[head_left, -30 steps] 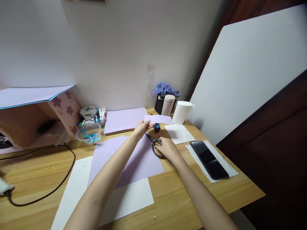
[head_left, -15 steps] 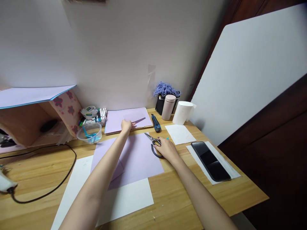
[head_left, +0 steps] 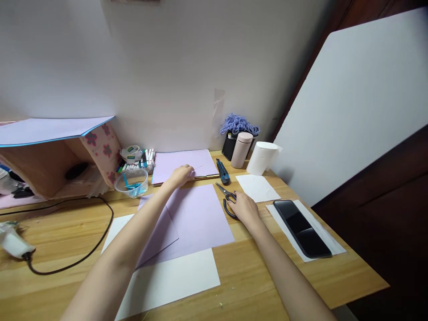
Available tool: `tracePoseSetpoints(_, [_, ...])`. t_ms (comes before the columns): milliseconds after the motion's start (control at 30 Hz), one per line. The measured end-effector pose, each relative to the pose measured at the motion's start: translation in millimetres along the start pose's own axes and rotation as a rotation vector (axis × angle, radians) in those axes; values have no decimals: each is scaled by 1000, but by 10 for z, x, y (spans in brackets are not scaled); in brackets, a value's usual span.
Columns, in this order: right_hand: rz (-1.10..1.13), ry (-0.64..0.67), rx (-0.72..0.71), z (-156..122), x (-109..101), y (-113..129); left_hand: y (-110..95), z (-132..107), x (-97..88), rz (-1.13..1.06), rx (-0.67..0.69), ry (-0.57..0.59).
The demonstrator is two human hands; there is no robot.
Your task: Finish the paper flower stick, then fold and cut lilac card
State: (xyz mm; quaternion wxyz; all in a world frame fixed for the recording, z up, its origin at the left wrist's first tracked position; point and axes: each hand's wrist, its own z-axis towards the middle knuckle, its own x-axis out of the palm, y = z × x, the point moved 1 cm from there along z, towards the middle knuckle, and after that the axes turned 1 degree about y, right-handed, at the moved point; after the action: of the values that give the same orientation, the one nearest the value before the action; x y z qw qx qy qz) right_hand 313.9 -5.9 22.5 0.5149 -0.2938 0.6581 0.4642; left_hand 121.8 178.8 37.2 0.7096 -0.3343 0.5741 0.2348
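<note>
My left hand [head_left: 182,175] is at the front of a stack of purple paper [head_left: 180,158] by the wall. Its fingers are curled on a piece of purple paper that lies nearly flat there; only a thin edge of it shows. My right hand [head_left: 246,208] is closed on black-handled scissors [head_left: 226,193], whose blades point away to the left over the table. Between my arms lies a large purple sheet [head_left: 200,223]. A smaller purple piece [head_left: 160,240] covers its left part, and a white sheet [head_left: 180,278] shows underneath.
A blue utility knife [head_left: 223,172], a pale bottle [head_left: 242,150], a paper roll [head_left: 262,158] and a phone [head_left: 302,228] are to the right. Leftward are a clear bowl [head_left: 142,177], markers [head_left: 150,157], a decorated box [head_left: 103,154] and a black cord [head_left: 100,243].
The purple piece in my left hand was tilted up and is now lowered almost flat onto the stack. My right hand stays on the scissors. The view has shifted slightly left.
</note>
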Motion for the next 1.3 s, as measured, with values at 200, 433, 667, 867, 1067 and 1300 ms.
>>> tracePoseSetpoints(200, [-111, -49, -48, -31, -91, 99, 131, 35, -96, -20, 0, 22])
tracePoseSetpoints(433, [66, -85, -559, 661, -178, 488, 209, 106, -145, -4, -111, -96])
tracePoseSetpoints(667, [-54, 67, -774, 1412, 43, 756, 327, 210, -247, -35, -198, -246])
tracePoseSetpoints(867, [-174, 84, -840, 1532, 85, 831, 423, 270, -308, -73, -199, -294])
tracePoseSetpoints(1067, [-318, 45, -831, 1600, 144, 982, 448, 327, -351, -88, -184, -329])
tracePoseSetpoints(1300, [-416, -36, -848, 1594, 214, 1285, 444, 355, -355, -93, -162, -341])
